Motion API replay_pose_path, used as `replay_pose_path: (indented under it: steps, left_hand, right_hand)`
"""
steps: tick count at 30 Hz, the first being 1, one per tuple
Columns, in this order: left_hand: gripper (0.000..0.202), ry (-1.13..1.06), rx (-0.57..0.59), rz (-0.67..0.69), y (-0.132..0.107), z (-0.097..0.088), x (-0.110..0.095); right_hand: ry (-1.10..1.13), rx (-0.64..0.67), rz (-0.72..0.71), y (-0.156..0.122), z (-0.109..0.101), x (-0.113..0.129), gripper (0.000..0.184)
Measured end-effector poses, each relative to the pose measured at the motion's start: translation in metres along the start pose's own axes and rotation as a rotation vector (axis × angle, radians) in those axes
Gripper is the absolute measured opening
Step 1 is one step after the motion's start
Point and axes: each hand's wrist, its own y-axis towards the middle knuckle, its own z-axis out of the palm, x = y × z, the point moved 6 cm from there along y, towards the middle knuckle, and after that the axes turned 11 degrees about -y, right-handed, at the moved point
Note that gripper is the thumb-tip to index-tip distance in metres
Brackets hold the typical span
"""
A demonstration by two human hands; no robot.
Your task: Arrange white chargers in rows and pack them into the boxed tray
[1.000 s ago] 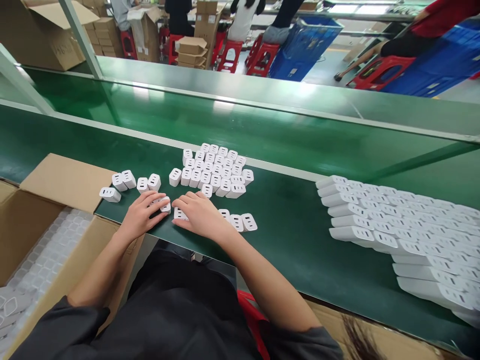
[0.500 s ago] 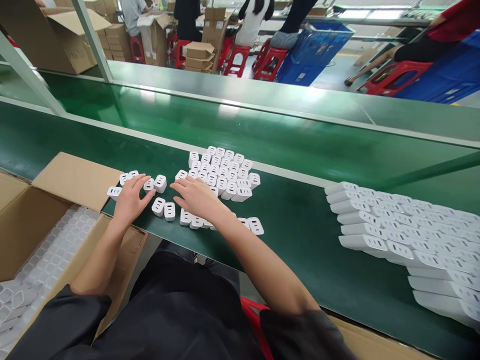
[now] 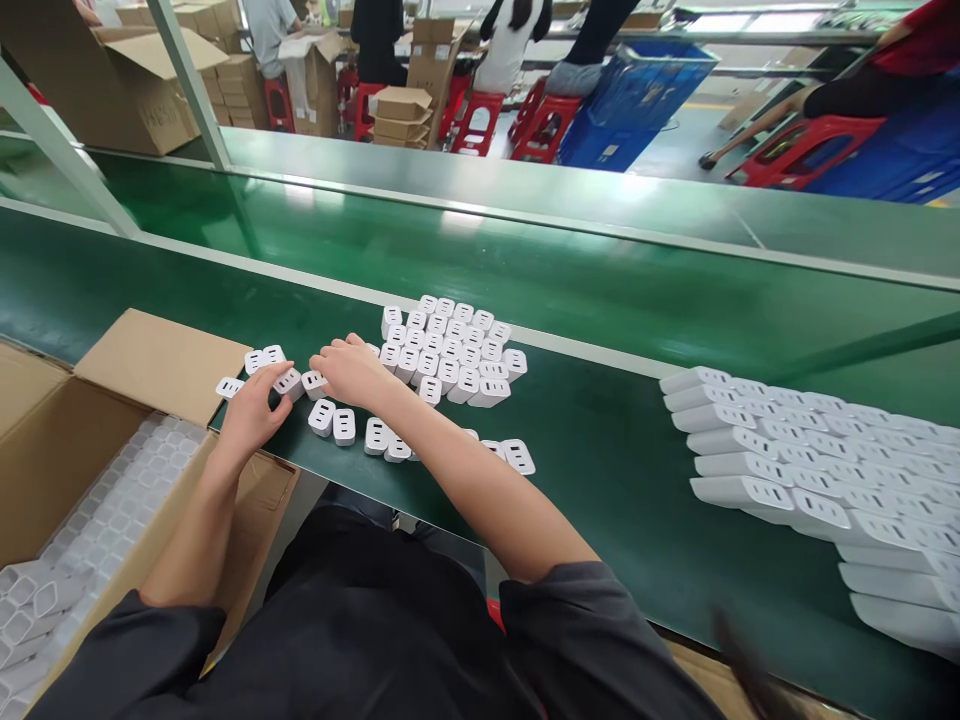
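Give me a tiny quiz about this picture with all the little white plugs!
1. True or false: the left hand is inside the cardboard box.
2. Pick one: the belt is A red, B green, C yellow.
3. Fill in: the long stacked rows of plugs lie on the person's ___ side.
Key: 1 false, it rests on the belt; 2 B; 3 right.

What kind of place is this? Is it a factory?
Probably a factory packing line: a long green conveyor belt, dozens of identical small white plastic charger plugs laid out on it, and a brown cardboard box beside it.
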Motion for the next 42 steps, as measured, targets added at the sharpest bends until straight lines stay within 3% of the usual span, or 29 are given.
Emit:
replay_pose_path:
  steps: [6,11,14,20,23,26,28,31,36,39,42]
  left_hand:
    - [0.045,-0.101,0.078,0.052,-0.011,-0.004,-0.006]
    - [0.048,-0.263,0.075,0.03,-0.017,-0.005,-0.004]
    - [0.049,-0.294,-0.001,0.039,-0.024,-0.006,-0.005]
    - [0.052,-0.205,-0.004,0.028,-0.028,0.001,0.003]
    - [0.056,-0.237,0.058,0.036,-0.027,-0.002,0.007]
    - [0.068,-0.205,0.164,0.138,-0.025,-0.003,-0.003]
    - [0.078,-0.162,0.214,0.203,-0.022,-0.001,-0.01]
    - [0.085,-0.099,0.263,0.284,-0.016,0.005,-0.019]
    - [0.069,-0.021,0.286,0.358,-0.006,0.021,-0.024]
    - [0.062,-0.022,0.289,0.397,-0.004,0.028,-0.028]
    - [0.056,-0.028,0.301,0.404,-0.005,0.034,-0.033]
  right_hand:
    - [0.03,0.018,0.17,0.008,0.008,-0.003,0.041]
    - [0.076,0.068,0.193,0.01,0.007,0.0,0.05]
    - [0.122,0.063,0.195,0.009,0.001,-0.001,0.037]
    - [0.192,0.149,0.084,0.009,0.004,0.014,0.028]
    - [0.182,0.138,0.057,0.005,0.004,0.029,0.027]
    - [0.159,0.081,0.039,-0.006,-0.002,0.035,0.028]
    - [0.172,0.029,0.079,-0.02,-0.008,0.025,0.032]
    - [0.2,0.012,0.236,-0.054,-0.011,-0.013,0.036]
    - [0.187,0.087,0.479,-0.122,0.005,-0.077,0.034]
    - [0.208,0.102,0.486,-0.144,0.016,-0.083,0.039]
    - [0.196,0.074,0.488,-0.148,0.021,-0.078,0.04]
